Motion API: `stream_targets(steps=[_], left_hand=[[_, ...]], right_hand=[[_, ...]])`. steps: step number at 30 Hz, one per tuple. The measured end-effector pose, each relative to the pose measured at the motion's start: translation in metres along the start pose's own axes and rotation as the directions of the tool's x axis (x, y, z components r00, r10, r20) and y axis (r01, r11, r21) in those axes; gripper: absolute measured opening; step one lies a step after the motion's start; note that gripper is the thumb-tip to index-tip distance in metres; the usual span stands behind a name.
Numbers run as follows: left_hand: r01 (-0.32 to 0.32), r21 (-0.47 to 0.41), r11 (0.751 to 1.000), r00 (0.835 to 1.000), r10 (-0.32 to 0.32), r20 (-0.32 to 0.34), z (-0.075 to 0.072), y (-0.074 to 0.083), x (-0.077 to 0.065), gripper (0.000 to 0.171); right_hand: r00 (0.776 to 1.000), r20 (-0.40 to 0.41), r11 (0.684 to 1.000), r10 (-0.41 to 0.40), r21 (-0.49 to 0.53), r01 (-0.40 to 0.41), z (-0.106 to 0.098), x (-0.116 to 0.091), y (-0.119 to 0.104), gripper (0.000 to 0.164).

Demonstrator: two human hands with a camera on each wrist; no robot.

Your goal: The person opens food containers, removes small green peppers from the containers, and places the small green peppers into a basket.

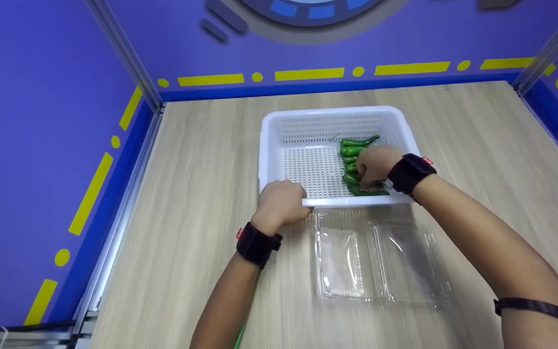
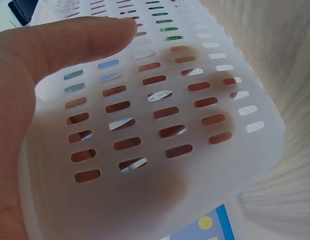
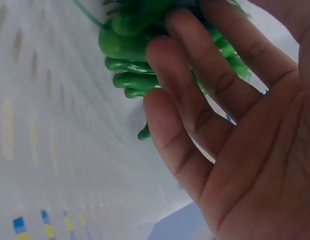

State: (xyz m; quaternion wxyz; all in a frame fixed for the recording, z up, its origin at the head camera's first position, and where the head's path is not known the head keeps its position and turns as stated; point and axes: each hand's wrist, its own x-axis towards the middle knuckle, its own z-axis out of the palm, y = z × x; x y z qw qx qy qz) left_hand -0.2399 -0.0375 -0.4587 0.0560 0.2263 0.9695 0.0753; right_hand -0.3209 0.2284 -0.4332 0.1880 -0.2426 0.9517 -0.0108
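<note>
A white perforated plastic basket (image 1: 271, 145) has a row of several green peppers (image 1: 356, 151) along its right side. My left hand (image 1: 281, 201) grips the basket's front left corner. In the left wrist view the thumb (image 2: 80, 42) lies outside the wall, with fingers showing through the slots from the other side. Inside the basket, my right hand (image 1: 378, 164) reaches down over the peppers. In the right wrist view its fingers (image 3: 180, 95) are slightly bent and spread, with the upper fingertips at the peppers (image 3: 130, 42); some peppers are hidden behind the hand.
On the wooden table (image 1: 201, 194), an unfolded clear plastic clamshell box (image 1: 351, 261) lies in front of the basket. Blue walls (image 1: 308, 53) with yellow markings stand behind and at the sides. Metal rails run along the wall corners.
</note>
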Motion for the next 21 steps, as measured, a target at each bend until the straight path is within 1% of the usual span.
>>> stream_targets(steps=[4, 10, 12, 15, 17, 18, 21], left_hand=[[-0.002, 0.003, 1.0, 1.0, 0.002, 0.002, 0.0, -0.005, 0.0, 0.033], [-0.007, -0.009, 1.0, 1.0, 0.008, 0.014, 0.002, -0.009, 0.0, 0.035], [-0.011, -0.011, 1.0, 1.0, 0.011, 0.02, 0.002, -0.01, -0.001, 0.035], [-0.041, -0.035, 0.999, 0.999, 0.042, 0.031, 0.0, -0.014, -0.002, 0.032], [-0.079, -0.077, 0.994, 0.996, 0.083, 0.041, -0.001, -0.018, -0.003, 0.026], [-0.102, -0.108, 0.989, 0.993, 0.107, 0.044, -0.002, -0.021, -0.003, 0.026], [-0.173, -0.224, 0.959, 0.983, 0.184, 0.028, -0.008, -0.03, -0.006, 0.04]], right_hand=[[0.996, -0.093, 0.998, -0.004, 0.062, 0.01, -0.008, -0.003, -0.002, 0.045], [0.975, -0.221, 0.989, 0.009, 0.148, 0.025, -0.025, -0.025, -0.003, 0.029], [0.961, -0.275, 0.983, 0.013, 0.177, 0.038, -0.028, -0.034, -0.004, 0.029], [0.938, -0.346, 0.974, 0.02, 0.217, 0.059, -0.029, -0.047, -0.007, 0.045], [0.923, -0.384, 0.969, 0.028, 0.237, 0.07, -0.027, -0.055, -0.011, 0.059], [0.916, -0.4, 0.969, 0.03, 0.237, 0.071, -0.024, -0.058, -0.014, 0.066], [0.908, -0.418, 0.971, 0.042, 0.232, 0.062, -0.014, -0.064, -0.025, 0.081]])
